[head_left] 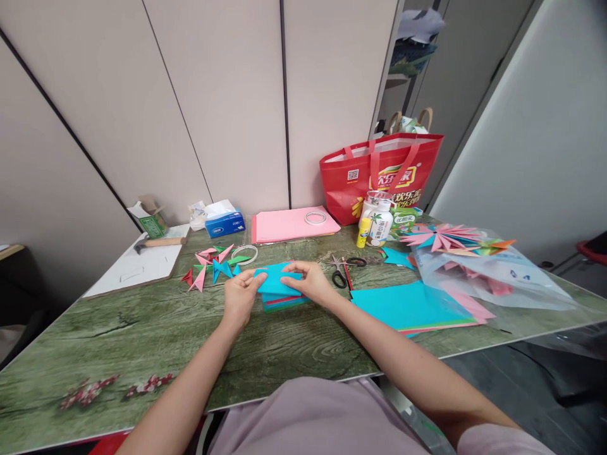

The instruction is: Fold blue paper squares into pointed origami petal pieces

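Note:
A small blue sheet of paper [279, 282] is held up between my two hands, over a small stack of coloured paper [285, 304] on the table. My left hand [241, 294] pinches its left edge, thumb on top. At the right edge, my right hand [309, 282] grips it the same way, with the thumb on the near face. Folded paper pieces in pink, red, green and blue [211, 265] lie just left of my left hand, beside a roll of tape [245, 254]. Black-handled scissors [339, 270] and a red pencil [348, 275] rest right of my right hand.
Larger coloured sheets [412, 306] lie to the right, near a paper flower [443, 237] on a plastic bag [493, 278]. A glue stick [363, 232], a white bottle [380, 222] and a red bag [346, 183] stand behind. A hammer [159, 242] and tissue pack [224, 222] are at left.

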A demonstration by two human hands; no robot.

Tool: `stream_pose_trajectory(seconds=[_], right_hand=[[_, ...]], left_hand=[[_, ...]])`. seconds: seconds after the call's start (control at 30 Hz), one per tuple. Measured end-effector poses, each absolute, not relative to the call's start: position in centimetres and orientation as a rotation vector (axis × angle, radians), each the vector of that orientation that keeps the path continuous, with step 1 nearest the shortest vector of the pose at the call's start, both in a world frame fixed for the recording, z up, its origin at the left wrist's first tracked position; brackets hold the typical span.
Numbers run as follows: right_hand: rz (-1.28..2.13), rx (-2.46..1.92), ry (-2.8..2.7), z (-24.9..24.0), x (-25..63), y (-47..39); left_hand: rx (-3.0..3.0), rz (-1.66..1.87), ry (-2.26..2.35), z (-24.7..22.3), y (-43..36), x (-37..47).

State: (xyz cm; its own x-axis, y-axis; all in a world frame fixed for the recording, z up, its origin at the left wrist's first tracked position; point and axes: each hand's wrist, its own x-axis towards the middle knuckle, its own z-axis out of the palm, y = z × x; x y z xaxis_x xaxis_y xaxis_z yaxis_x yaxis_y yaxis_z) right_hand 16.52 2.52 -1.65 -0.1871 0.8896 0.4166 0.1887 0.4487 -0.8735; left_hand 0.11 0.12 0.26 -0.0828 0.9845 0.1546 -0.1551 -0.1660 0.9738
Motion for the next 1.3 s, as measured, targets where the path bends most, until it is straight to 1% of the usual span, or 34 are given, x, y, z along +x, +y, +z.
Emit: stream_pose_trajectory(seconds=[0.4,0.63,1.3], right_hand=[[0.867,-0.911,-1.699,-2.12,16.56,2.81],[0.839,-0.924,-1.731,-1.84,16.60,2.59],[0.933,-0.937,-1.683,-1.57,16.68,2.60]], left_hand=[[1.178,1.420,1.048,0.37,0.00,0.23],[1.211,1.442,1.058,-0.24,0.33,-0.07],[1.237,1.524,1.040,-0.46,0.44,-0.05]])
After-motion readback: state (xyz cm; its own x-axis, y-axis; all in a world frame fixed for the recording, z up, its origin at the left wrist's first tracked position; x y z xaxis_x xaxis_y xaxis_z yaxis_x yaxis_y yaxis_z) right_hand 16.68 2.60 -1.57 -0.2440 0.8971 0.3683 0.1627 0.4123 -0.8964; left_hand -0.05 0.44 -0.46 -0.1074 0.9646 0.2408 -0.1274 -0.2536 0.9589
